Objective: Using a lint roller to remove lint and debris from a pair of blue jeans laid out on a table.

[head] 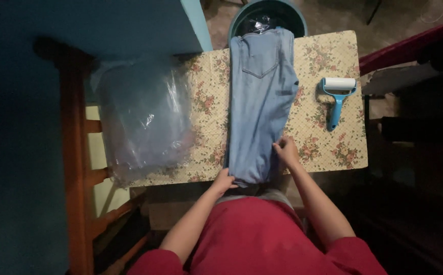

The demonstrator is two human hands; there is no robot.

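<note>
both arms reach forward; left hand (224, 181) and right hand (285, 150) seemingly curled.

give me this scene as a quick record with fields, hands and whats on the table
surface: table with floral cloth
main item: folded light blue jeans, laid lengthwise
left hand: on the near left corner of the jeans
right hand: on the jeans' right edge
right of jeans: blue lint roller, untouched
left of jeans: clear plastic bag
far end: round teal tub
</note>
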